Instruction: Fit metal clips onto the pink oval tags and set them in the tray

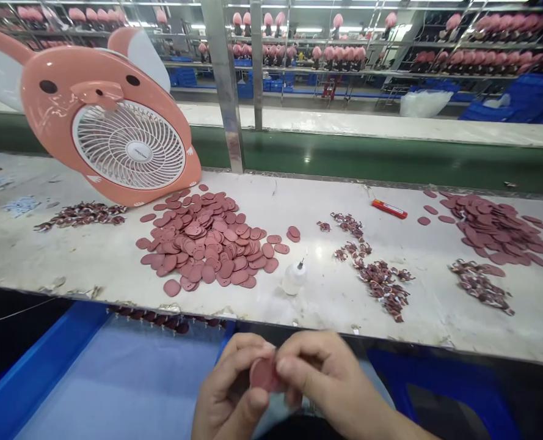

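A reddish-brown oval disc [262, 374] is held between my two hands, below the table's front edge. My left hand [234, 385] has its fingers and thumb closed round the disc's left side. My right hand [319, 373] pinches at the disc's right edge; its fingertips are partly hidden. Beyond them, a large pile of similar discs [207, 238] lies on the white table [317, 311]. A small translucent bottle [294, 278] with a thin dark tip stands right of that pile. Small brown and white pieces [383, 284] lie in clusters further right.
An orange animal-shaped fan [110, 128] stands at the back left. A red tube [389, 209] and another disc pile [500, 229] lie to the right. Below the table edge at left is a blue bin [37, 360]. A metal post [225, 91] rises behind the table.
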Demonstrator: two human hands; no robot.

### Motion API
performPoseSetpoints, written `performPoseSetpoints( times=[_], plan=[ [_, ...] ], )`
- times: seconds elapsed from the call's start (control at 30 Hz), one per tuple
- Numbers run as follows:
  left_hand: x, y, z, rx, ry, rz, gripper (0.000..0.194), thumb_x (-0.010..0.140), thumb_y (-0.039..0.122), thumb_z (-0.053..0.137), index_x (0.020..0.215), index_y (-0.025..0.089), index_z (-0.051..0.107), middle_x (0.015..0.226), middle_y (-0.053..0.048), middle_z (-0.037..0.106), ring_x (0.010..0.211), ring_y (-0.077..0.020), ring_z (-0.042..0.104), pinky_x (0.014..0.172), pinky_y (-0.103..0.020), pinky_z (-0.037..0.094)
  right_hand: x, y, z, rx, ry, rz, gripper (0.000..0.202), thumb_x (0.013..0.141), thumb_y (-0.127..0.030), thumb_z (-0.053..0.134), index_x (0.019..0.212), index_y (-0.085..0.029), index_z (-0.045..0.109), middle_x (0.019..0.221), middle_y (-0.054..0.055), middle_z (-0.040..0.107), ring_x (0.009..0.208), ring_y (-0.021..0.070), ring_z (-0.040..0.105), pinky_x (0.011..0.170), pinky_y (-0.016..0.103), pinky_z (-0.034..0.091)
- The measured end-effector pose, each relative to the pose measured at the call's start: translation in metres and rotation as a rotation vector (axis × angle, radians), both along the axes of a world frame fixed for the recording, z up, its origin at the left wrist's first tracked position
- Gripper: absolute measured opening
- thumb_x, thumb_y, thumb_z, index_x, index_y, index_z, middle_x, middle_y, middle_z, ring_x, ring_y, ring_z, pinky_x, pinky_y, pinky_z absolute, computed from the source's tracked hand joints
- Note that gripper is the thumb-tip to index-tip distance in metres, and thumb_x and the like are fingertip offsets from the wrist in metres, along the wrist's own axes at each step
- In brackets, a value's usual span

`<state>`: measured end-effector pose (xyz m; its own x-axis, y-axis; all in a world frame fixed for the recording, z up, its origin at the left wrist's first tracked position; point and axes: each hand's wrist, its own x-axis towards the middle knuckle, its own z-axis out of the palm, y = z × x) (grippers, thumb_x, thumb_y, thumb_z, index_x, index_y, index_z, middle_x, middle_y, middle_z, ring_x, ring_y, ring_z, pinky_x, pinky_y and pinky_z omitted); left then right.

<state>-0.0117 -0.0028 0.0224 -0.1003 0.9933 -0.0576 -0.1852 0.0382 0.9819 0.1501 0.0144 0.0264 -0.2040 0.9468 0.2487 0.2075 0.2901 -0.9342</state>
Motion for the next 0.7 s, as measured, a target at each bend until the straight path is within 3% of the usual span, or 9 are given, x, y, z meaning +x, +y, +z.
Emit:
performPoseSetpoints(
  times=[0.07, 0.13, 0.23, 0.33, 0.43, 0.53, 0.7],
  plan=[
    [0.001, 0.0, -0.002, -0.093, -0.128, 0.071, 0.037, 0.062, 0.061, 0.083, 0.082, 0.03, 0.083, 0.084, -0.007, 0.074, 0.07, -0.0204, 0.063, 0.071, -0.034, 0.056, 0.014, 0.01, -0.006, 0.081, -0.108, -0.232, 0.029, 0.096, -0.046, 0.06, 0.096, -0.019, 0.069, 0.081, 0.006, 0.072, 0.069, 0.0186, 0.068, 0.067, 0.034, 0.059],
    [0.005, 0.001, 0.0, -0.202, -0.284, 0.128, 0.039, 0.059, 0.058, 0.086, 0.083, 0.028, 0.082, 0.082, -0.006, 0.078, 0.065, -0.0169, 0.065, 0.066, -0.029, 0.056, 0.025, 0.027, -0.013, 0.132, -0.225, -0.423, 0.036, 0.089, -0.043, 0.068, 0.116, -0.019, 0.063, 0.106, 0.014, 0.069, 0.093, 0.0283, 0.064, 0.083, 0.049, 0.054],
    [0.012, 0.003, 0.006, -0.272, -0.452, 0.125, 0.04, 0.059, 0.053, 0.089, 0.086, 0.025, 0.082, 0.078, -0.005, 0.078, 0.063, -0.0139, 0.067, 0.055, -0.02, 0.053, 0.027, 0.052, -0.021, 0.157, -0.38, -0.433, 0.04, 0.084, -0.043, 0.073, 0.115, -0.019, 0.063, 0.109, 0.014, 0.067, 0.104, 0.0353, 0.058, 0.089, 0.056, 0.049],
    [0.017, 0.003, 0.01, -0.332, -0.529, 0.118, 0.042, 0.059, 0.05, 0.089, 0.089, 0.023, 0.081, 0.074, -0.004, 0.077, 0.062, -0.0119, 0.067, 0.055, -0.019, 0.053, 0.024, 0.058, -0.021, 0.186, -0.46, -0.339, 0.025, 0.09, -0.039, 0.062, 0.107, -0.02, 0.063, 0.096, 0.01, 0.069, 0.094, 0.0318, 0.063, 0.083, 0.049, 0.052],
    [0.017, 0.001, 0.011, -0.384, -0.566, 0.127, 0.043, 0.061, 0.051, 0.089, 0.092, 0.022, 0.081, 0.077, -0.004, 0.076, 0.065, -0.0117, 0.067, 0.057, -0.019, 0.053, 0.03, 0.041, -0.013, 0.196, -0.469, -0.322, 0.033, 0.095, -0.037, 0.05, 0.123, -0.018, 0.05, 0.094, 0.009, 0.069, 0.077, 0.0254, 0.067, 0.065, 0.037, 0.055],
    [0.017, -0.002, 0.009, -0.404, -0.582, 0.094, 0.042, 0.064, 0.05, 0.087, 0.094, 0.021, 0.08, 0.08, -0.005, 0.076, 0.066, -0.0115, 0.065, 0.059, -0.02, 0.052, 0.046, 0.015, -0.002, 0.19, -0.452, -0.286, 0.044, 0.095, -0.034, 0.053, 0.133, -0.018, 0.037, 0.086, 0.005, 0.07, 0.065, 0.0205, 0.069, 0.049, 0.027, 0.054],
    [0.021, -0.001, 0.009, -0.438, -0.601, 0.048, 0.039, 0.066, 0.05, 0.086, 0.093, 0.022, 0.08, 0.081, -0.005, 0.076, 0.067, -0.0113, 0.064, 0.061, -0.02, 0.052, 0.075, -0.017, 0.019, 0.284, -0.489, -0.299, 0.034, 0.091, -0.043, 0.067, 0.118, -0.024, 0.061, 0.101, 0.008, 0.075, 0.076, 0.0222, 0.076, 0.057, 0.021, 0.062]
  ],
)
